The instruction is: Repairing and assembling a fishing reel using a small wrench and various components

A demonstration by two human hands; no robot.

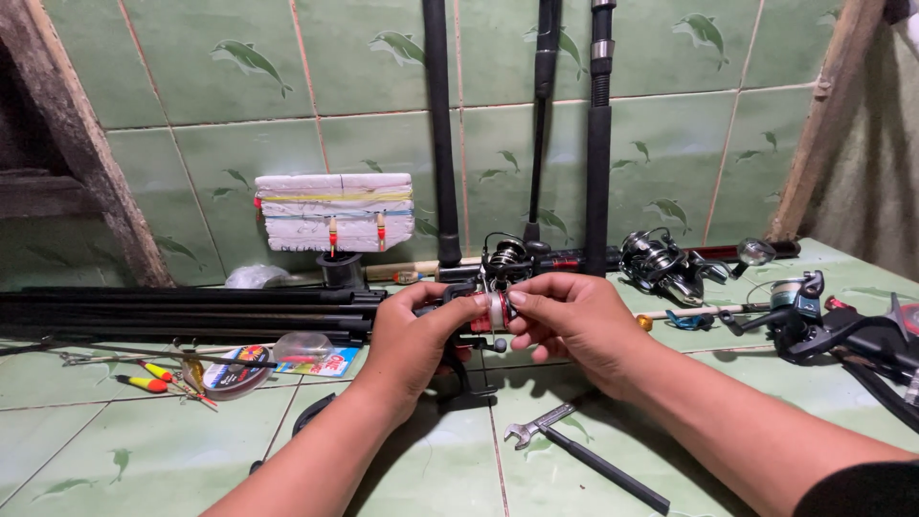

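Observation:
My left hand (414, 337) and my right hand (572, 324) meet over the green tiled floor, both gripping a small fishing reel (495, 311) with a white and red spool between the fingertips. The reel sits on a black fishing rod (182, 308) that lies flat and runs off to the left. Just behind my hands another black reel (507, 258) stands by the wall. An open-ended wrench (574, 450) with a black handle lies on the tiles below my right wrist.
Three rods (440, 134) lean upright against the green dolphin-pattern wall. More reels (665, 263) (799, 302) lie at the right. At left sit a foam block wound with line (335, 213), yellow and red floats (144, 381) and a line spool in a packet (239, 369).

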